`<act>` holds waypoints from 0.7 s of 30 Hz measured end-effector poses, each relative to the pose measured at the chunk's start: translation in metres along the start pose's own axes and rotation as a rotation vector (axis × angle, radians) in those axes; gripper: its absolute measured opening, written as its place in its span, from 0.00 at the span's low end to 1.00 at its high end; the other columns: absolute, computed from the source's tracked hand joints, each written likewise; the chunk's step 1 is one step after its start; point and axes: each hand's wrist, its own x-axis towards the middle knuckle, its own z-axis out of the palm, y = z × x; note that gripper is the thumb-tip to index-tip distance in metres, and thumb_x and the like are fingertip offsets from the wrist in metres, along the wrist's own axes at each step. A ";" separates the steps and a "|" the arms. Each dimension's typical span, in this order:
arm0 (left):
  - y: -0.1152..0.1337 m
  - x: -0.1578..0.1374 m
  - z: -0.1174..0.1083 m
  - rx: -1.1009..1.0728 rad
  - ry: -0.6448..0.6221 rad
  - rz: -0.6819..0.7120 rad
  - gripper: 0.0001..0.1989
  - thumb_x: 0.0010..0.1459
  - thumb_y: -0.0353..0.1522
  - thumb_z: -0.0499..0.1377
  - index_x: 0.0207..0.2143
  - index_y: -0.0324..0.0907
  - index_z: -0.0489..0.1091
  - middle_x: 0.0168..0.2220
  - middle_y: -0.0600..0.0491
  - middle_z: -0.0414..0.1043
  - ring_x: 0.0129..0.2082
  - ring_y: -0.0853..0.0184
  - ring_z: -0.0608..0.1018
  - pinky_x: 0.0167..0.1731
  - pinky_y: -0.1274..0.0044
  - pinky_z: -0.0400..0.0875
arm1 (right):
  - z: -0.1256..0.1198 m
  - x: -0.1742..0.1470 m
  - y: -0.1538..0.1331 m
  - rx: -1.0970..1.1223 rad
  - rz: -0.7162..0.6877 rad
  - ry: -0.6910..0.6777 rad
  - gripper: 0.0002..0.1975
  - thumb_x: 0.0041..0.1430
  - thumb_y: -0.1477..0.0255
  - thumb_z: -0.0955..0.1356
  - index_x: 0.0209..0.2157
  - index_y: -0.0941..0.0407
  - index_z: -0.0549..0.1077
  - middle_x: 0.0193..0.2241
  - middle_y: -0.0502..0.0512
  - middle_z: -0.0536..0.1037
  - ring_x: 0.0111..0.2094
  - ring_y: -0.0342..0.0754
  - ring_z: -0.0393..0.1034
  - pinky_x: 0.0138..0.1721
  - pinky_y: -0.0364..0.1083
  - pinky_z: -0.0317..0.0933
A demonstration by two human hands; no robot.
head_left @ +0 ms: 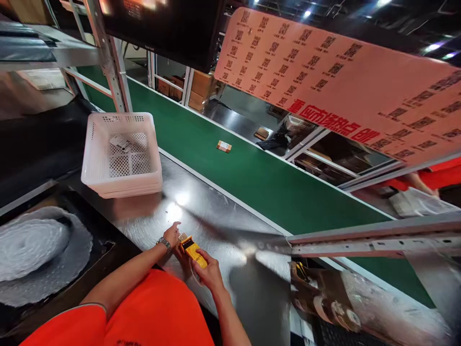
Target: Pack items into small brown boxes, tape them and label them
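My right hand (209, 270) is wrapped around a yellow hand-held tape dispenser (194, 252) with a dark patch near its front end. A pale curved rim, possibly its roll, shows below it. My left hand (171, 234), with a metal-band watch (164, 244) at the wrist, is at the dispenser's front end. One of its fingers stretches out to the upper right; the others are partly hidden. A small clear-looking piece (183, 236) lies between those fingers and the dispenser. Whether the left fingers touch it I cannot tell. Both hands are over the shiny metal table (216, 218).
White stacked baskets (122, 181) stand at the left, the top one with papers inside. A green conveyor belt (201, 137) runs behind the table, carrying a small box (224, 146). A bubble-wrap roll (34, 245) lies lower left. A pink code board (306, 72) hangs above.
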 end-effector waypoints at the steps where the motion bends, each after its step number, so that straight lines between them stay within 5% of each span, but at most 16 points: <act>1: 0.001 0.001 0.000 0.013 -0.001 -0.014 0.24 0.64 0.22 0.60 0.61 0.43 0.75 0.35 0.55 0.76 0.44 0.60 0.84 0.53 0.68 0.77 | 0.000 0.001 -0.002 -0.006 0.019 -0.017 0.30 0.56 0.53 0.77 0.54 0.58 0.87 0.45 0.64 0.92 0.40 0.61 0.89 0.43 0.55 0.84; 5: 0.001 0.006 -0.003 0.072 0.006 -0.076 0.15 0.62 0.22 0.64 0.49 0.42 0.79 0.35 0.53 0.78 0.42 0.60 0.84 0.50 0.70 0.77 | 0.001 0.002 -0.004 -0.023 0.058 -0.047 0.34 0.55 0.52 0.76 0.56 0.59 0.85 0.48 0.68 0.91 0.43 0.64 0.89 0.47 0.57 0.83; 12: -0.012 0.003 -0.016 0.197 0.024 -0.129 0.10 0.62 0.25 0.67 0.45 0.40 0.81 0.54 0.43 0.80 0.50 0.60 0.84 0.55 0.72 0.75 | 0.000 0.000 -0.007 -0.016 0.052 -0.060 0.32 0.56 0.52 0.77 0.55 0.59 0.85 0.44 0.65 0.92 0.41 0.62 0.89 0.43 0.55 0.83; 17: -0.005 -0.009 -0.014 0.233 -0.012 -0.066 0.13 0.71 0.34 0.61 0.40 0.42 0.86 0.46 0.45 0.86 0.52 0.56 0.84 0.53 0.72 0.73 | 0.000 0.001 -0.007 -0.022 0.043 -0.065 0.33 0.55 0.52 0.76 0.56 0.59 0.85 0.46 0.66 0.92 0.43 0.64 0.89 0.46 0.57 0.84; 21: 0.003 -0.012 -0.006 0.248 -0.067 -0.059 0.16 0.69 0.40 0.63 0.33 0.44 0.87 0.37 0.46 0.87 0.43 0.56 0.85 0.43 0.72 0.70 | 0.000 0.001 -0.006 -0.023 0.010 -0.058 0.32 0.56 0.52 0.76 0.55 0.57 0.86 0.48 0.65 0.91 0.45 0.64 0.89 0.49 0.58 0.84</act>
